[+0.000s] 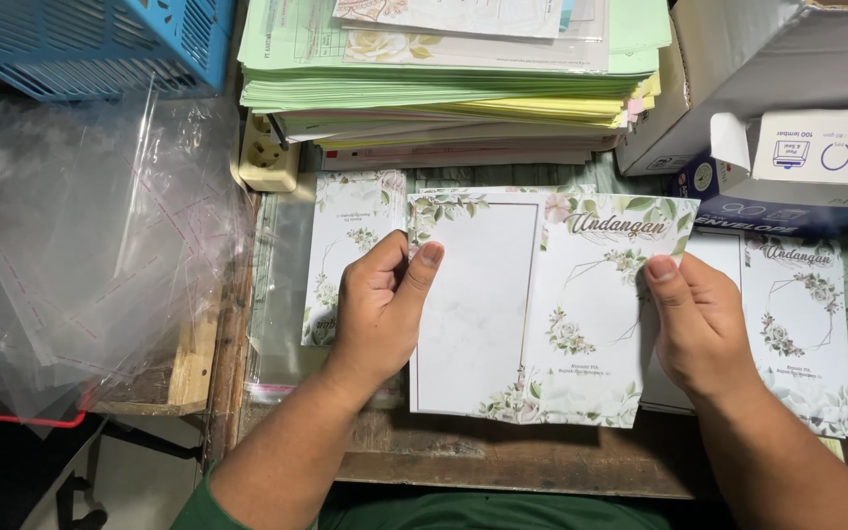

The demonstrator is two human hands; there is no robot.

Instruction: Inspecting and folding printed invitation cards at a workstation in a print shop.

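Observation:
I hold a white floral card [522, 314], unfolded, above a worn wooden table [503, 456]. My left hand [380, 309] pinches its left panel near the top edge, thumb on the front. My right hand [699, 324] grips the right panel, which carries a gold geometric frame and leafy flower print. A folded card of the same kind [350, 236] lies to the left, partly under my left hand. More of these cards [802, 324] lie stacked to the right, behind my right hand.
A tall stack of green, yellow and white paper [453, 79] stands at the back. Cardboard boxes [777, 88] sit at back right. Clear plastic sleeves [90, 236] are heaped at left below a blue basket [90, 44]. A beige power socket [267, 152] rests by the paper stack.

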